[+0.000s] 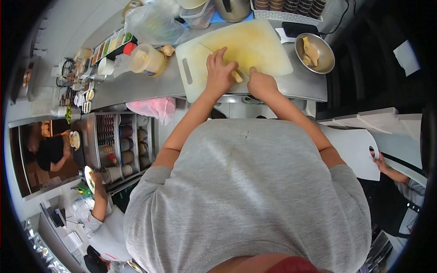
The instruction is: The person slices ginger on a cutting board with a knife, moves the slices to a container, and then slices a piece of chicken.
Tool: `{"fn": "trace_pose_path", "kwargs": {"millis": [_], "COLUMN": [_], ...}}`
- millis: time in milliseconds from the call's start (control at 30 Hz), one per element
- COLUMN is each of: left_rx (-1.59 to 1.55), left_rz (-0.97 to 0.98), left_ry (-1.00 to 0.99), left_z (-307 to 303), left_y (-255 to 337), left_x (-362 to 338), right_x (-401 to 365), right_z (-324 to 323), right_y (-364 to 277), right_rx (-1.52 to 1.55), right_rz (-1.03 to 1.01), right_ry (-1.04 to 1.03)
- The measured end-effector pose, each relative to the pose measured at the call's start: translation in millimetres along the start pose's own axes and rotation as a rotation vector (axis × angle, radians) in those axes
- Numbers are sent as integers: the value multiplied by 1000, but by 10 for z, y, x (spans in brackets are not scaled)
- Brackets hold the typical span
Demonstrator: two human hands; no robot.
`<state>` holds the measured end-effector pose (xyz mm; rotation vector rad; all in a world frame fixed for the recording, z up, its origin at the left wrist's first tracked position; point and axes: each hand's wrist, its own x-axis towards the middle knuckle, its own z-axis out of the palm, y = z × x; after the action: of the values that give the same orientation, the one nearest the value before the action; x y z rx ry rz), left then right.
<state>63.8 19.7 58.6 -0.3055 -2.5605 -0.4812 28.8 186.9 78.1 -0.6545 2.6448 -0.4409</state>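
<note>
My right hand (263, 85) is closed around the handle of a knife, its thumb along the top. The knife's thin blade (205, 47) runs up and left, passing partly behind my left fingers. My left hand (221, 75) is bent over the cutting board, fingers curled and thumb by a pale yellow piece of ginger (236, 76), which it holds against the board. Most of the ginger's far side is hidden by that hand. Beneath both lies a white cutting board (273, 54) with wet yellow stains. More peeled ginger (311, 49) sits in a metal bowl (328, 64) to the right.
A plastic tub (148, 61), a knob of ginger or garlic (168, 50) and a plastic bag (152, 25) stand left. A dark phone-like slab (300, 30) lies behind the bowl. Co-workers hold a plate (89, 178) at left and a white board (353, 152) at right.
</note>
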Motion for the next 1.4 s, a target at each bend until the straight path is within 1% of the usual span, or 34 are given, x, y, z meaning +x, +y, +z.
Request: {"fn": "trace_pose_path", "kwargs": {"millis": [67, 167, 267, 367, 467, 567, 667, 767, 833, 867, 967, 1067, 1167, 1267, 1400], "left_rx": [38, -16, 58, 94, 10, -168, -358, -493, -552, -582, -506, -315, -185, -215, -211], "left_rz": [60, 53, 91, 91, -1, -173, -477, -551, -572, -581, -577, -424, -366, -400, -377], "left_ry": [-55, -173, -259, -272, -132, 2, -61, -127, -97, -81, -114, -88, -130, -174, -174], "left_z": [38, -12, 30, 75, -31, -104, -111, 41, 57, 56, 9, -26, -108, -128, -96], "left_y": [-94, -94, -151, -200, -145, -131, 35, 46, 88, 103, 142, 166, 233, 244, 211], "left_x": [87, 186, 197, 191, 251, 176, 2, -226, -245, -249, -241, -257, -197, -182, -189], "right_x": [-7, -15, -6, -10, -10, -29, -129, -265, -349, -376, -396, -463, -533, -565, -580], "right_z": [-37, -28, -46, -43, -34, -25, -22, -41, -46, -42, 20, -50, -127, -155, -155], "right_y": [-8, -20, -35, -3, 4, 46, 36, 26, 2, -4, -35, -71, -123, -147, -163], "right_rx": [-3, -4, 17, 18, 27, 87, 147, 152, 126, 112, 48, 62, 74, 71, 73], "right_rz": [8, 24, 49, 18, 33, 16, 68, 76, 24, 0, -20, -20, -16, -17, -18], "right_ry": [-25, -33, -30, -20, -19, 29, 75, 117, 74, 55, 11, 20, 34, 53, 64]}}
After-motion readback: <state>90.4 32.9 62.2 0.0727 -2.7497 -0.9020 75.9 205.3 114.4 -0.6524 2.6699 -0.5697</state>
